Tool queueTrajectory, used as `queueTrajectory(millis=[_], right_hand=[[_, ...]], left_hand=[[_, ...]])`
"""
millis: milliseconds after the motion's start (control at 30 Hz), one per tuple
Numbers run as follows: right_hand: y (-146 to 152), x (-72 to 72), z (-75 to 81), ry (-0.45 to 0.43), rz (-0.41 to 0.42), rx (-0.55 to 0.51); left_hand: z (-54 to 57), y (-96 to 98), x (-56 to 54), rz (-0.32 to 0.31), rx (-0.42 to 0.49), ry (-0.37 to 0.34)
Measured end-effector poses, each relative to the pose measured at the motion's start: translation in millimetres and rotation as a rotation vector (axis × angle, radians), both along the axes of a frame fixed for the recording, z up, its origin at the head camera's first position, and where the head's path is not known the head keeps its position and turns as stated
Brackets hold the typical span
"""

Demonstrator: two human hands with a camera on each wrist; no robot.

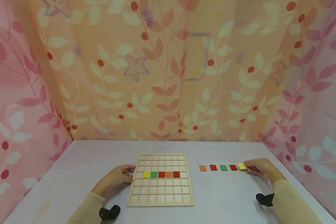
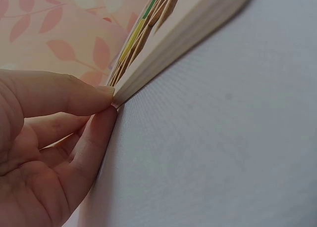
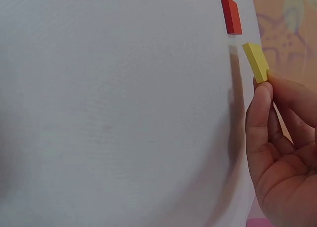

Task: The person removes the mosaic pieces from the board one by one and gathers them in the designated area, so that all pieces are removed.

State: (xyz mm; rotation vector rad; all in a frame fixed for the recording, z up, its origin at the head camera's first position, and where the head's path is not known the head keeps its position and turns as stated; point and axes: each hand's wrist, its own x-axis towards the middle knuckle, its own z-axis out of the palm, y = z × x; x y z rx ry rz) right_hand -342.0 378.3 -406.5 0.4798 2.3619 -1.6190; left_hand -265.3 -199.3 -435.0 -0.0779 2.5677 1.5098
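A pale wooden grid board (image 1: 160, 204) lies on the table, with a row of yellow, green, red, orange and red square tiles in its cells. At its left edge, my left hand (image 1: 117, 177) grips the rim between thumb and fingers, seen close up in the left wrist view. Off to the right, my right hand (image 1: 261, 168) pinches a yellow tile (image 3: 256, 62) by one end. A gap between that tile and its shadow shows it raised off the table. Left of it, a red tile (image 1: 233, 167), green tile (image 1: 223, 168), another red tile (image 1: 213, 167) and orange tile (image 1: 203, 168) lie in line.
White cloth covers the table (image 1: 224, 196). Floral fabric (image 1: 168, 71) hangs along the back, with pink floral fabric at both sides. Black devices are strapped at the left wrist (image 1: 109, 213) and right wrist (image 1: 265, 199).
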Motion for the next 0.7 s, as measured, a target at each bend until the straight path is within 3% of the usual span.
queueTrajectory(millis=[700], right_hand=[[-1.3, -6.8, -8.1, -0.008, -0.1, 0.078]], left_hand=[[-1.7, -0.3, -1.3, 0.002, 0.007, 0.007]])
